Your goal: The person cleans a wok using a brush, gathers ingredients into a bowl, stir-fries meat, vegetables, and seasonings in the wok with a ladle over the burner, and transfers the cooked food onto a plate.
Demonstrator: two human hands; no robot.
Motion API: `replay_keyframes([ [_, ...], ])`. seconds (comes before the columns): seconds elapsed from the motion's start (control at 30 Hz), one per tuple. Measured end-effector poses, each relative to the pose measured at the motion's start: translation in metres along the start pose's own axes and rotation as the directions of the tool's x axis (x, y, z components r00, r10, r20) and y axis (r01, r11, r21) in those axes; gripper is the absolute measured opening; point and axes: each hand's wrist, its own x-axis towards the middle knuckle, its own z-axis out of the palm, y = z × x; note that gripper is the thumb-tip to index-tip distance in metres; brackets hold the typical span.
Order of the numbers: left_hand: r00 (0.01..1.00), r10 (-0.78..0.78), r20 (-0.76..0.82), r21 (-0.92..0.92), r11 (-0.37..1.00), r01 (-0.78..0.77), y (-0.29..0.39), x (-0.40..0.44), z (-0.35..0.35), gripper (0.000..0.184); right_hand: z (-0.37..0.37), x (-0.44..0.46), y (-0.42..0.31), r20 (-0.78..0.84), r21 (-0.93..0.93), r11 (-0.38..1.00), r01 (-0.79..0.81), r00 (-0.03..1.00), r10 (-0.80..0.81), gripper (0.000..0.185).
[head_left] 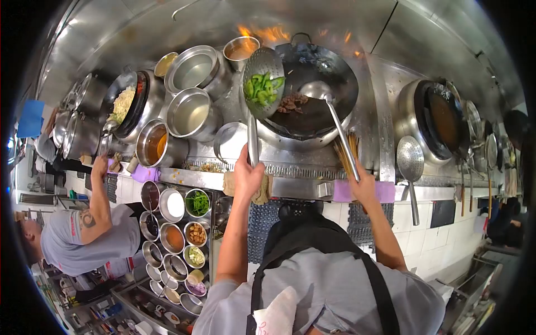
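Gripping a strainer (264, 61), the left hand (248, 177) seemingly hides some handle (253, 139); the right hand (363, 187) clasps a ladle (337, 125).

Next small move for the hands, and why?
Probably tip the skimmer over the wok with the left hand: it holds green pepper pieces and overlaps the wok's left edge in this view. Brown pieces lie in the wok, and the right hand has the ladle beside them, seemingly placed for stirring.

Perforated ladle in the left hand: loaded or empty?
Loaded. Green vegetable pieces lie in the bowl of the perforated ladle, whose handle the left hand grips; bare holes show above them.
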Motion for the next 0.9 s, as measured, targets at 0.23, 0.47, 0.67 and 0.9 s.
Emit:
replay_keyframes([
  [0.23,0.939,0.329,0.103,0.404,0.849,-0.342,-0.024,0.027,-0.028,0.081,-0.052,0.040,-0.054,-0.067,-0.178,0.978,0.104,0.991,-0.118,0.057],
  [0.47,0.984,0.162,-0.079,-0.056,0.984,-0.167,-0.020,0.015,-0.056,0.072,-0.030,0.086,-0.089,0.020,0.073,0.997,0.029,0.999,-0.030,0.039],
  [0.67,0.980,-0.185,0.079,-0.398,0.895,0.201,-0.052,-0.049,-0.090,0.054,0.032,0.175,-0.109,0.243,0.602,0.726,-0.332,0.942,0.229,0.010],
  [0.9,0.913,-0.329,0.243,-0.572,0.711,0.409,-0.110,-0.098,-0.104,0.030,0.012,0.131,-0.133,0.495,0.400,0.869,-0.291,0.867,0.062,0.033],
])
